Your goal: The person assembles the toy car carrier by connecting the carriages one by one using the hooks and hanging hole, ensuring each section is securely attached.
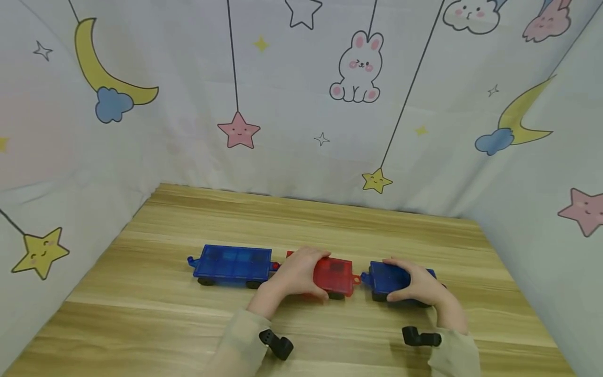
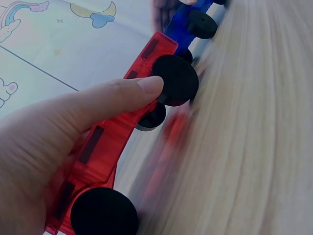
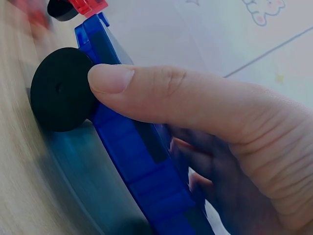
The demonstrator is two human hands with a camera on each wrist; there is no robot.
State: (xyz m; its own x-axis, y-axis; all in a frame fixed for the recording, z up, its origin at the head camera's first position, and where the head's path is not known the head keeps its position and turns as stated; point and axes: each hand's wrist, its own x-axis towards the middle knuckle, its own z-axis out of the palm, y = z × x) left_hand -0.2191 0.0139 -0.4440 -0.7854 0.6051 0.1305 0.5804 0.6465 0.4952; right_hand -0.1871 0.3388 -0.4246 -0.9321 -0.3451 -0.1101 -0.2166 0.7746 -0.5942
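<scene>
Head view: left hand [image 1: 297, 273] gripped the red car [image 1: 335, 276], right hand [image 1: 423, 283] the right blue car [image 1: 387, 278], fingers curled; a crooked push risked misaligning ring [image 1: 355, 280] and hook [image 1: 365, 278].

You are facing white cloth walls [image 1: 188, 162], which are showing printed moons [image 1: 86, 55], stars [image 1: 239, 131] and a rabbit [image 1: 360, 70]; they are enclosing the back and both sides of a wood-grain table [image 1: 141, 319].

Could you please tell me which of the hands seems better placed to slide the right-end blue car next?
Probably the right hand: it grips that blue car, whereas the left hand grips the red car beside it and seems better suited to steadying that one.
</scene>
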